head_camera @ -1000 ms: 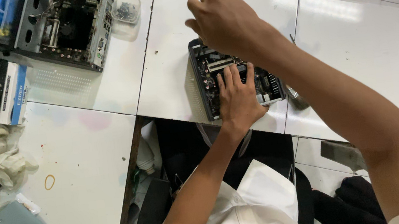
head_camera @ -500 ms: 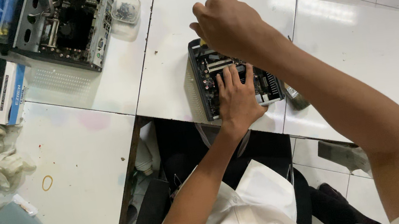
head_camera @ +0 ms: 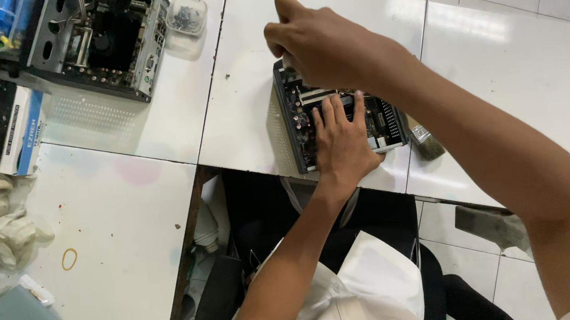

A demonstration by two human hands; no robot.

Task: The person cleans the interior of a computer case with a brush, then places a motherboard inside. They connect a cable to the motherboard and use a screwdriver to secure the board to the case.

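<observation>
The left hand (head_camera: 342,146) lies flat at frame centre, palm down, fingers spread and pointing up the frame, forearm running to the lower middle. The right hand (head_camera: 325,48) hovers above it, fingers curled, its arm crossing from the lower right.

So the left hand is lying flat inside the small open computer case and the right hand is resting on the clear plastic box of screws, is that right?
Not quite. In the head view the right hand is raised over the far end of the small open computer case, not on the clear plastic box of screws, which sits apart beside the larger open computer case. The left hand does lie flat inside the small case.
</observation>
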